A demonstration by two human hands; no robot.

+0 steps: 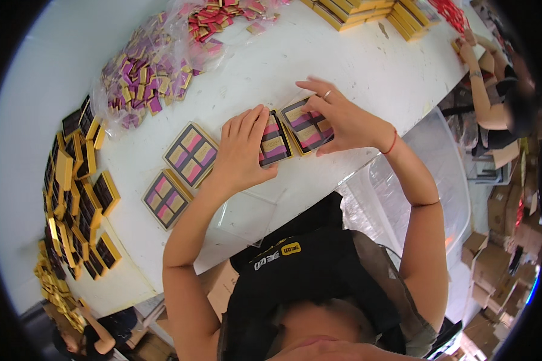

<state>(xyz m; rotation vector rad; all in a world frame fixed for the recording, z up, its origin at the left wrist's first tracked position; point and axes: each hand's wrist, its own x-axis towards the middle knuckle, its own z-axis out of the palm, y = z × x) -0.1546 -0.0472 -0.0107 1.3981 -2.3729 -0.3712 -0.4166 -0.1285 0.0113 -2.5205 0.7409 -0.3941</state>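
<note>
- We see two boxes being handled near the middle of the white table (367, 72): the nearer box (273, 144) under the left hand (242, 149), and the farther box (305, 129) under the right hand (346, 117). They stand at a slight angle, their neighbouring edges touching or nearly so.
- We see the left hand laid over the left part of the nearer box, fingers together; we cannot tell how firmly it grips.
- We find the right hand spread wide over the farther box, thumb by its lower edge and fingers over its top; blur keeps us from telling whether it holds anything.
- In both boxes we see pink, purple and gold pieces set in dark compartments.
- To the left we find two similar filled boxes, an upper one (191, 155) and a lower one (165, 200), side by side.
- Near the table's front edge we see a clear plastic sheet or cover (247, 212).
- Farther left we see a heap of black trays with gold edges (81, 201).
- Beyond the hands we see purple-and-gold pieces (144, 84) in clear plastic, red-and-gold pieces (214, 24), and stacked gold boxes (355, 13).
- At the far right we see a co-worker's hand (467, 49) near red ribbons (450, 15).
</note>
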